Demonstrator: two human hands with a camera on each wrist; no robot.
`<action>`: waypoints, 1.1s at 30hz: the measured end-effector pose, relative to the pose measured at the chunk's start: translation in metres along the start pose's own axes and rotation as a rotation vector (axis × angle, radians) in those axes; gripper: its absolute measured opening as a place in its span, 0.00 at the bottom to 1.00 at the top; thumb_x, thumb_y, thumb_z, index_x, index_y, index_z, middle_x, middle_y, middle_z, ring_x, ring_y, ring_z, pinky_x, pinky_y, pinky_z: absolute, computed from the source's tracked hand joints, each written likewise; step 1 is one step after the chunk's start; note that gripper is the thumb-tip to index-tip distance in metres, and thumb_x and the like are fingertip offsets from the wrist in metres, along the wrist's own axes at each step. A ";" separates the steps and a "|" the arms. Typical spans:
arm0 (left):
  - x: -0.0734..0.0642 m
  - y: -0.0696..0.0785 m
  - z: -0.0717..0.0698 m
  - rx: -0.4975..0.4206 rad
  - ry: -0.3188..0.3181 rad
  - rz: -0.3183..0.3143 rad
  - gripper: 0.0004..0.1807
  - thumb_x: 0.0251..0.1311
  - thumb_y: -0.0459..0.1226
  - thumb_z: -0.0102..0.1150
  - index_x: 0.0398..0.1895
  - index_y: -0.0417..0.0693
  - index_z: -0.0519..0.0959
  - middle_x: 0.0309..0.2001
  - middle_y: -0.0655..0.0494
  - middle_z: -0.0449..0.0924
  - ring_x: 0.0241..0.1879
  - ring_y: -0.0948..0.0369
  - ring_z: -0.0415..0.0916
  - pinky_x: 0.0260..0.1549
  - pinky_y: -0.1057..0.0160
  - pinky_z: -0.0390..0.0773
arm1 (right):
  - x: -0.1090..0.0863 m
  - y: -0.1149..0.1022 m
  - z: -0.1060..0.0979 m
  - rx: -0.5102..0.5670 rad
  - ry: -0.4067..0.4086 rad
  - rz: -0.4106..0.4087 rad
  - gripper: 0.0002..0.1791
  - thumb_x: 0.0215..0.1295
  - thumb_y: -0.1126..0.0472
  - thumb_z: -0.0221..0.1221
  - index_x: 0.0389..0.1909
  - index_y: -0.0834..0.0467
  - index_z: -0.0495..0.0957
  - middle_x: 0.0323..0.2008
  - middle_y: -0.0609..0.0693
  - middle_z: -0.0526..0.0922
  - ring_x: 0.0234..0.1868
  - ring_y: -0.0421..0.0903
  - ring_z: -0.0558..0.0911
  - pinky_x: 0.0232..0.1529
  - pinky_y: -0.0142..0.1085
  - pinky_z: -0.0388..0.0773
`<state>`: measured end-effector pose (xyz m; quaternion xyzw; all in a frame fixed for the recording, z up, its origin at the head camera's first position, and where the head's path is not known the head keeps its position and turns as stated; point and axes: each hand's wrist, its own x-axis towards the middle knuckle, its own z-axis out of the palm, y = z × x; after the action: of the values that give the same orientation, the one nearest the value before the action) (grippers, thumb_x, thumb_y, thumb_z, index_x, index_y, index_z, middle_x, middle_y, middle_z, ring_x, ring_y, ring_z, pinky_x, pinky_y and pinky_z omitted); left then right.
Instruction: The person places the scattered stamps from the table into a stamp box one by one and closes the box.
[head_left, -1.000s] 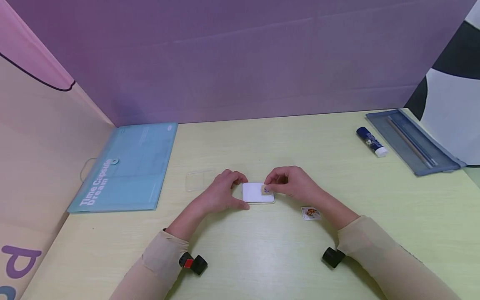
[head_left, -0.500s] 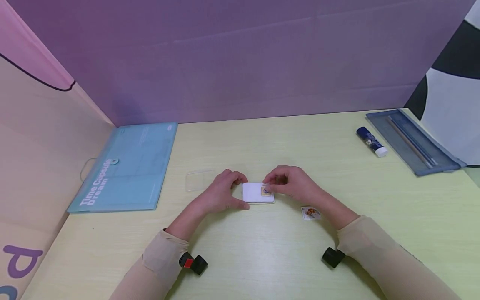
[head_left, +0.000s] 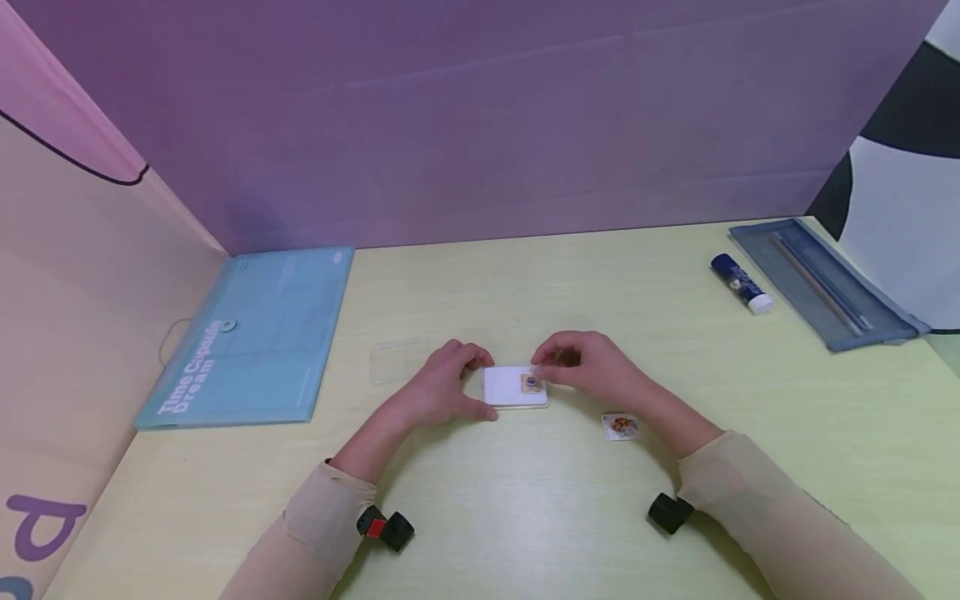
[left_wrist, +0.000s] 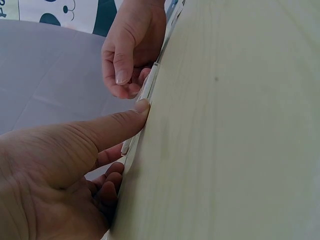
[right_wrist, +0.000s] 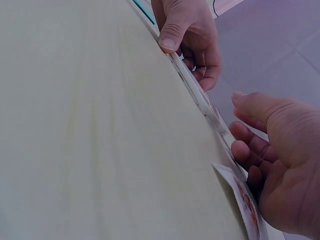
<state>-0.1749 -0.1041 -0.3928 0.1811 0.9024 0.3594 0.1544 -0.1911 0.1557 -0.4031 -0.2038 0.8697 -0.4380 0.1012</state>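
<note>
A small white rectangular card (head_left: 504,384) with rounded corners lies flat on the table, apparently on a thin clear base. On its right end sits a small tan sticker (head_left: 530,383) with a dark blue figure. My left hand (head_left: 452,383) grips the card from its left side, thumb at the near edge and fingers at the far edge. My right hand (head_left: 581,360) hovers by the sticker's right side. In the right wrist view its thumb and fingertips are apart, with nothing visible between them. A second sticker (head_left: 621,427), with an orange-brown picture, lies near my right wrist.
A clear plastic cover (head_left: 397,362) lies behind my left wrist. The blue document folder (head_left: 255,333) occupies the left side. At the back right are a glue stick (head_left: 741,283) and a grey-blue zip pouch (head_left: 828,283) with long thin items inside. A purple panel (head_left: 487,125) stands behind.
My right thumb and fingertips have drawn slightly away from the sticker, leaving more of it visible on the card. My left hand has stayed in place. The second sticker has not moved.
</note>
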 end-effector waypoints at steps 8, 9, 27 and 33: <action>0.001 -0.002 0.002 -0.006 -0.002 0.005 0.33 0.46 0.39 0.82 0.55 0.50 0.76 0.48 0.55 0.69 0.50 0.56 0.65 0.51 0.56 0.70 | -0.007 0.004 -0.007 0.025 -0.002 0.007 0.06 0.66 0.61 0.68 0.42 0.52 0.85 0.38 0.46 0.83 0.39 0.49 0.77 0.41 0.35 0.75; 0.001 -0.002 0.002 -0.005 -0.001 0.005 0.33 0.46 0.39 0.82 0.55 0.50 0.76 0.48 0.55 0.69 0.50 0.56 0.65 0.51 0.56 0.70 | -0.008 0.004 -0.008 0.028 0.000 0.004 0.05 0.66 0.61 0.68 0.42 0.52 0.85 0.38 0.46 0.83 0.39 0.49 0.76 0.40 0.35 0.74; 0.000 0.001 0.001 -0.006 0.001 -0.013 0.33 0.45 0.38 0.83 0.55 0.50 0.76 0.49 0.55 0.69 0.50 0.55 0.65 0.52 0.56 0.70 | -0.029 0.014 -0.019 0.026 0.030 -0.002 0.06 0.66 0.59 0.68 0.41 0.54 0.85 0.38 0.47 0.83 0.38 0.49 0.76 0.37 0.32 0.74; 0.000 0.000 0.001 0.000 0.003 -0.010 0.34 0.45 0.38 0.83 0.56 0.50 0.76 0.49 0.54 0.69 0.50 0.55 0.65 0.52 0.56 0.70 | -0.036 0.015 -0.023 0.029 0.026 0.011 0.06 0.66 0.59 0.68 0.41 0.54 0.85 0.37 0.48 0.82 0.37 0.49 0.76 0.36 0.32 0.74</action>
<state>-0.1746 -0.1035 -0.3933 0.1759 0.9035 0.3588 0.1549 -0.1710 0.1959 -0.4014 -0.1918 0.8656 -0.4527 0.0953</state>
